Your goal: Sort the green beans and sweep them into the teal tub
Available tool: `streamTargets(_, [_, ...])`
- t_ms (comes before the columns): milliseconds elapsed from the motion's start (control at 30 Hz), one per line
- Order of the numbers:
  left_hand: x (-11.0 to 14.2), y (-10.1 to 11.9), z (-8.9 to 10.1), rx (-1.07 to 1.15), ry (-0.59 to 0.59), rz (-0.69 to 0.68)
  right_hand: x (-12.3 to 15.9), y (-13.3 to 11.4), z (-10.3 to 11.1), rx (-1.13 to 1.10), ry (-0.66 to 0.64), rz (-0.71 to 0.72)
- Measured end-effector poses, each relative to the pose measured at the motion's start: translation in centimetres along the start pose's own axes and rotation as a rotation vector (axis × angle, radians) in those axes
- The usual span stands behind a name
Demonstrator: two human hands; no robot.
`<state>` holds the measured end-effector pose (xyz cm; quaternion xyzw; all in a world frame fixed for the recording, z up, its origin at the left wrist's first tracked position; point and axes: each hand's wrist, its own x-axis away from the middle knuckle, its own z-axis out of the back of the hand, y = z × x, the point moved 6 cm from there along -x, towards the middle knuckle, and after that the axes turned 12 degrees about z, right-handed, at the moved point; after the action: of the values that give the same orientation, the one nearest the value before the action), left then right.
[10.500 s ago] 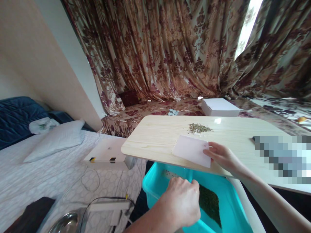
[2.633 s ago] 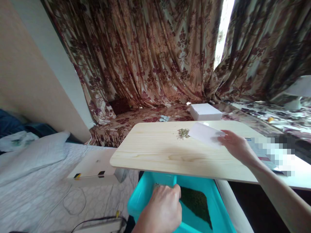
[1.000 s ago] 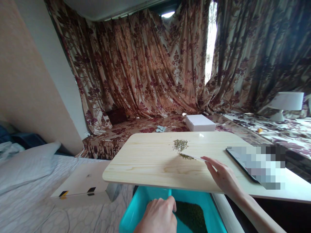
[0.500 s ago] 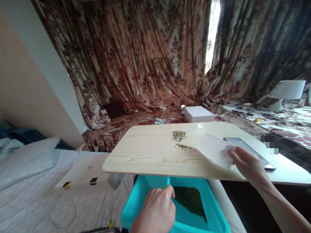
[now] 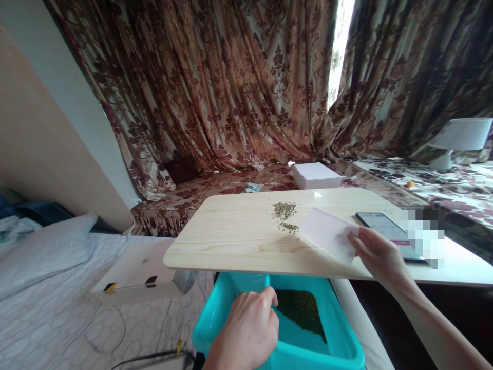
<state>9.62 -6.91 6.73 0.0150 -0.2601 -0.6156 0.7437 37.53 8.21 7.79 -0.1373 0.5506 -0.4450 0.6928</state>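
Note:
My right hand (image 5: 379,252) pinches a thin white card (image 5: 327,234) by its right end, tilted over the wooden tabletop (image 5: 223,231). The card's left edge is beside small greenish-brown seed-like grains (image 5: 285,210), which lie in a larger patch and a smaller one nearer me. Above the divider of a turquoise bin (image 5: 335,313) hangs my left hand (image 5: 250,324), its fingers curled closed; what they hold, if anything, is hidden. A dark green mass of grains (image 5: 302,311) fills part of the bin's right compartment. My left hand covers much of the left compartment.
A phone or tablet (image 5: 389,234) lies on the table's right side, beside a pixelated patch. Behind the table stands a white box (image 5: 316,174). A flat white case (image 5: 134,267) rests on the bed at left, with cables (image 5: 103,334) nearby. A lamp (image 5: 462,136) is far right.
My right hand has drawn the card left, up against the smaller patch of grains, covering some of its right end. My left hand stays nearly in place. The view has shifted slightly.

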Motion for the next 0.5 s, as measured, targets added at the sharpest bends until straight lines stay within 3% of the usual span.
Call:
streamTargets(233, [-0.1,-0.1,0.0,-0.001,0.007,-0.003,-0.8,0.7,-1.5,0.068,-0.031,0.051])
streamTargets(500, [0.0,-0.1,0.2,-0.018,0.009,0.010,-0.7,-0.9,-1.8,0.133,-0.057,0.152])
